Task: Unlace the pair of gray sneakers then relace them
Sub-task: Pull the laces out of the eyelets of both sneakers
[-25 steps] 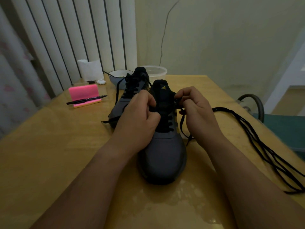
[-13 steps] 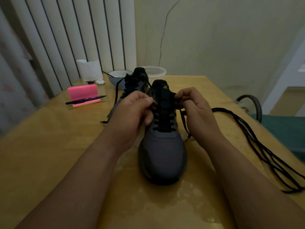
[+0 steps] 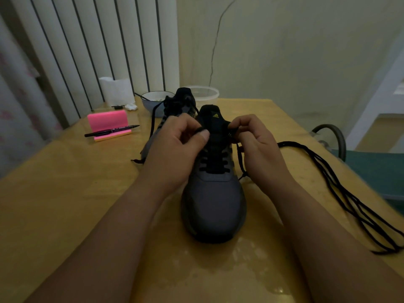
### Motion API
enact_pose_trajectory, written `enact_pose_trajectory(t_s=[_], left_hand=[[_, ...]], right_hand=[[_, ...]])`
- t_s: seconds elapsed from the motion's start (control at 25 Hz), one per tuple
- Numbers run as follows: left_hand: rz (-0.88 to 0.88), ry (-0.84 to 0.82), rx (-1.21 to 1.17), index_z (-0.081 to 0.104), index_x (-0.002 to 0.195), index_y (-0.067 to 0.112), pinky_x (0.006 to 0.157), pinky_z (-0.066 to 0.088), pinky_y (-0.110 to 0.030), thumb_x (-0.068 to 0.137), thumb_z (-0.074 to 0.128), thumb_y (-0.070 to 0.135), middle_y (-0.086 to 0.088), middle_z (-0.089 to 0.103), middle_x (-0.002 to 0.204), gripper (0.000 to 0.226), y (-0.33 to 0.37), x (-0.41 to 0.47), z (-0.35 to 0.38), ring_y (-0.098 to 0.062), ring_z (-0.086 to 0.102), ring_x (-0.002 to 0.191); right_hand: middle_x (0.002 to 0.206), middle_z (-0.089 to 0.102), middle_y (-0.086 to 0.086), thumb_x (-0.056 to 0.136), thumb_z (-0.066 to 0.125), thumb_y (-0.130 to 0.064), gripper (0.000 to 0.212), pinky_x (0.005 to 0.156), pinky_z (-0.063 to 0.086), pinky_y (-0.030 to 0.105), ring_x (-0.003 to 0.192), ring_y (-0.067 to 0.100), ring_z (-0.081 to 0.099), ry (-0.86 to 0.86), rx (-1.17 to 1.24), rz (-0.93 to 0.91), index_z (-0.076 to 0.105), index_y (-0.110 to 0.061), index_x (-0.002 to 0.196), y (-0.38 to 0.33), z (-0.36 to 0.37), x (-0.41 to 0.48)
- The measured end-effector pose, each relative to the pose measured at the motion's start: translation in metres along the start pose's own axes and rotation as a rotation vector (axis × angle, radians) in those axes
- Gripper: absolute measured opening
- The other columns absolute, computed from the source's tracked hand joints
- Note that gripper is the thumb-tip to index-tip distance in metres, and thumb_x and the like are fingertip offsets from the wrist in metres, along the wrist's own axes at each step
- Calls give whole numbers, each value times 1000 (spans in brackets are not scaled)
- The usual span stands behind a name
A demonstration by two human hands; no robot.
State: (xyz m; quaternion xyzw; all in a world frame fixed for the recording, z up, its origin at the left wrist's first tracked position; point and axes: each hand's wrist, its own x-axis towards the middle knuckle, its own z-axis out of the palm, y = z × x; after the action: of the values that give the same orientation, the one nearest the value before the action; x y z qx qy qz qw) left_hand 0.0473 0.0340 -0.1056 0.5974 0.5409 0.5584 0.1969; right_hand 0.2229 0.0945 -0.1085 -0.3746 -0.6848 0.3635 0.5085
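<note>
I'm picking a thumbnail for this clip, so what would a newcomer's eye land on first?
First, the gray sneaker at the table's centre, toe toward the camera, with the left hand and right hand pinching its black lace near the tongue. Then the bright pink holder with a pen at far left, and loose black laces trailing off the right.

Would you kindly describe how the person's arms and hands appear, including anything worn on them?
Both forearms are bare, with no sleeves in view. The left hand and right hand show no gloves, and no rings, watch or bracelets are visible. The left thumbnail is short and unpainted.
</note>
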Motion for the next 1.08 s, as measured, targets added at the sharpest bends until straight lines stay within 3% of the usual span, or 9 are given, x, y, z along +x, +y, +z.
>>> enact_pose_trajectory(t_s=[0.16, 0.36, 0.44, 0.56, 0.6, 0.76, 0.84, 1.0, 1.08], left_hand=[[-209, -113, -537, 53, 72, 19, 69, 39, -33, 87, 59, 23, -1, 52, 70, 17, 9, 3, -9, -15, 49, 68], [-42, -179, 331, 59, 78, 23, 54, 39, -18, 97, 69, 45, 13, 53, 60, 31, 1, 2, -8, 1, 48, 54], [-50, -121, 35, 55, 76, 19, 59, 42, -16, 103, 63, 34, 11, 50, 62, 32, 7, 1, -10, -1, 49, 59], [-244, -45, -858, 49, 77, 16, 76, 50, -32, 107, 51, 21, -1, 45, 66, 30, 12, 7, -25, -17, 56, 70], [-302, -67, -910, 48, 78, 16, 73, 48, -35, 106, 50, 23, -1, 42, 63, 29, 12, 7, -28, -18, 53, 66], [-210, -185, 33, 63, 83, 17, 58, 39, -20, 101, 62, 48, 11, 52, 54, 36, 11, -3, -20, -2, 49, 51], [-99, -171, 93, 65, 79, 19, 57, 39, -13, 102, 62, 44, 13, 56, 59, 34, 12, -5, -16, 2, 51, 55], [-184, 12, -971, 52, 78, 15, 82, 52, -33, 106, 53, 20, 1, 57, 71, 28, 5, 8, -34, -16, 55, 72], [-198, 21, -1172, 48, 78, 14, 86, 55, -37, 101, 49, 12, -1, 60, 73, 23, 3, 10, -38, -17, 58, 72]], right_hand=[[95, 68, -5, 101, 42, -4, 27, 79, 52, 28, 92, 16, 63, -7, -2, -16, 63, -20, 104, 0, 1, -1], [95, 68, -7, 101, 43, -4, 26, 76, 51, 19, 90, 8, 62, -15, 10, -26, 63, -21, 104, 2, 1, -1], [95, 69, -5, 101, 42, -5, 26, 75, 51, 21, 90, 14, 63, -9, 10, -18, 63, -20, 104, 2, -1, -1], [97, 68, 1, 102, 41, -5, 27, 72, 49, 24, 91, 23, 61, -10, 3, -6, 63, -19, 106, 1, -2, -1], [98, 68, 0, 103, 41, -5, 27, 73, 50, 23, 93, 21, 62, -12, -3, -11, 63, -19, 106, 1, -1, -1], [100, 69, 7, 103, 42, -7, 26, 74, 51, 28, 95, 27, 61, -13, 14, -16, 63, -21, 106, -1, 0, -3], [101, 68, 11, 103, 42, -7, 25, 70, 49, 22, 95, 28, 60, -3, 23, -13, 63, -20, 106, -1, 0, -4], [92, 69, -10, 104, 42, -8, 26, 71, 48, 14, 85, 10, 61, -5, 28, -2, 64, -21, 105, -3, 0, -7], [90, 67, -15, 104, 42, -8, 26, 72, 46, 12, 85, 1, 60, -4, 18, -2, 64, -21, 105, -3, 0, -6]])
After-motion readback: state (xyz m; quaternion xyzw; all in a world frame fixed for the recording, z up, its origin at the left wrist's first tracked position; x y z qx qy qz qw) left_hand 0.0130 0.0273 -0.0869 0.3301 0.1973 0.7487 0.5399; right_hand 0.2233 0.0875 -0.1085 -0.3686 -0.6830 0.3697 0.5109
